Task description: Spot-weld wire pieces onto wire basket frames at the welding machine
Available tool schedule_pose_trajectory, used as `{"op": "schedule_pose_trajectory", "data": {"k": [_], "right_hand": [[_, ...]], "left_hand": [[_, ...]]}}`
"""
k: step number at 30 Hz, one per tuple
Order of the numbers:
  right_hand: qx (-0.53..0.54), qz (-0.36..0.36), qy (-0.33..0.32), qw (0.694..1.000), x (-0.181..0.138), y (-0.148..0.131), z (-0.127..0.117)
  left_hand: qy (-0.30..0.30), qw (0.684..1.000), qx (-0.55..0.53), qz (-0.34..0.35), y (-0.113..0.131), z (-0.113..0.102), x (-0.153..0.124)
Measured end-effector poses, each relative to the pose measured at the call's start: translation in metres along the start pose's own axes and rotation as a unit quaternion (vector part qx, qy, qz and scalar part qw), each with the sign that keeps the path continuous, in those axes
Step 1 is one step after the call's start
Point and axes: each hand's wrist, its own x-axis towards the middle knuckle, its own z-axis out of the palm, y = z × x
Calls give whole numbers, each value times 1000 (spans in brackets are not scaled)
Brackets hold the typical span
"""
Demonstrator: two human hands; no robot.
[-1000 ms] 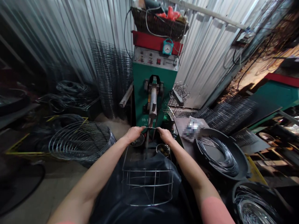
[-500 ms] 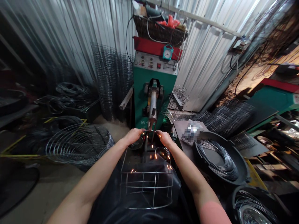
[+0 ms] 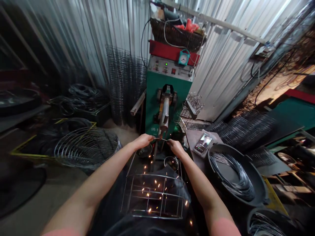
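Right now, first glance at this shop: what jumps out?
Orange sparks fly over the wire basket frame just below the left hand and right hand, which hold a thin wire at the tip of the green welding machine straight ahead. To the right, a black pan holds coiled wire.

The shed is dim overall, with pale light streaking down the corrugated wall point(image 3: 216, 65) and a warm, bright patch on the far-right wall point(image 3: 287, 77). Deep shadow covers the near-left floor point(image 3: 22, 193). Orange sparks point(image 3: 155, 181) make small, sharp points of light over the wire cage point(image 3: 154, 195). The phone point(image 3: 202, 144) screen is bright but smeared. Wide-angle distortion bends the wall's ribs toward the edges, and fine detail softens there.
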Motion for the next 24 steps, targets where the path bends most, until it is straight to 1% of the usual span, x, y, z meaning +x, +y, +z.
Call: {"op": "schedule_pose_trajectory", "data": {"k": [7,9,11,14,17,20,24], "right_hand": [[11,9,8,1000,1,-1,1],[41,8,7,999,1,0,2],[95,8,11,995,0,2,5],[185,16,27,982,-7,7,12],[253,30,44,966,-16,13,20],[281,50,71,956,-23,12,26],[286,63,107,950,-34,-2,28]], "left_hand": [[-8,1000,1,-2,-1,-2,2],[-12,1000,0,-1,-1,-2,3],[-14,1000,-1,-1,-1,-3,4],[-11,1000,0,-2,-2,-5,3],[-7,1000,2,-3,0,-5,1],[-3,1000,4,-8,5,-5,-2],[-5,1000,6,-16,11,-13,-12]]}}
